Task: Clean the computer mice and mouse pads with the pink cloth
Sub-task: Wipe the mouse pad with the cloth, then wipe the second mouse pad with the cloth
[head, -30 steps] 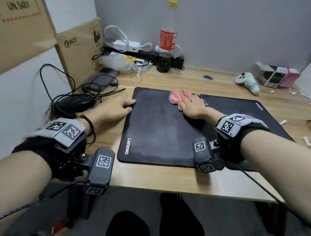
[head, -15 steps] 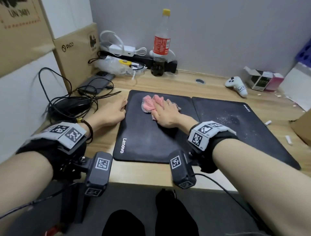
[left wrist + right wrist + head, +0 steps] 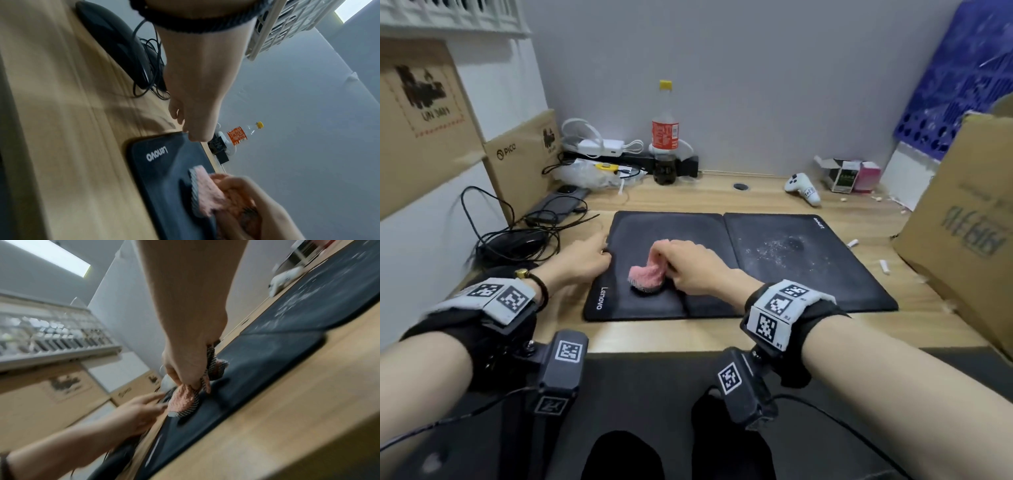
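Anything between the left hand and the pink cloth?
Only bare black surface of the left mouse pad, per the head view. The left hand rests at its edge; the right hand holds the pink cloth.

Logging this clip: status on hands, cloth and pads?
Right hand grips pink cloth on left mouse pad. Left hand steadies its edge. Right mouse pad dusty. Nothing blocking.

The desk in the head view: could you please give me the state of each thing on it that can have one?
pink cloth: bunched, gripped by the right hand, on the left mouse pad
left mouse pad: flat, held at its edge by the left hand
right mouse pad: flat, speckled with white crumbs
black mouse: among cables, untouched
bottle: upright, capped, nearly empty
small carton: flap open
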Tool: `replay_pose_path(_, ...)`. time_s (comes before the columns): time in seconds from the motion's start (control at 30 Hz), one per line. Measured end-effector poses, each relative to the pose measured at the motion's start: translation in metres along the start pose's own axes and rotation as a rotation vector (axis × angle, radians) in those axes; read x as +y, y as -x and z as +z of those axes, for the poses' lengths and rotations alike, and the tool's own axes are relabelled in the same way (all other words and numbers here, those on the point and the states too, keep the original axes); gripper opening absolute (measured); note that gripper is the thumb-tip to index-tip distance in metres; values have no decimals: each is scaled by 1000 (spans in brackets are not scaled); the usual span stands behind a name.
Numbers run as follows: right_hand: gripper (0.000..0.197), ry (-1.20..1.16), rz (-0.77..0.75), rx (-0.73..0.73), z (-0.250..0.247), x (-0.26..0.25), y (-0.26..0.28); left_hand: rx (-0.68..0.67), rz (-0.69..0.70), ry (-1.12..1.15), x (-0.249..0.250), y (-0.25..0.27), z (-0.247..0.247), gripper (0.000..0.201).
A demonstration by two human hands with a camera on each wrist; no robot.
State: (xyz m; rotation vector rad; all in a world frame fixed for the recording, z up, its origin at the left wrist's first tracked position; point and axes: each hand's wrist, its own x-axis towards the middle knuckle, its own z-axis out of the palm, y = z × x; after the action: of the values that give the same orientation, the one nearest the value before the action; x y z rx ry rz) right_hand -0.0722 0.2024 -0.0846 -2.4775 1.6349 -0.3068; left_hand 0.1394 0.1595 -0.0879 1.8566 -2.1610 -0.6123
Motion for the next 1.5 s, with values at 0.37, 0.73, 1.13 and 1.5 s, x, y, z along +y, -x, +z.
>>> replay_pose_path(0.37,34,-93,834,408,-69,168,96,-64,188,-81,77,-22,51,65)
replay_pose_path(0.73,43,-242,829,44,-58,157,109,-148,198,-55,110,-26,70,70)
replay_pose_path(1.13,52,-162,508,9,-58,131,125,-254,263,-15,152,-17,87,118)
replay_pose_path(1.5,34,59,437,-152,-28,139,56,-261,305,-287,159,-58,92,166)
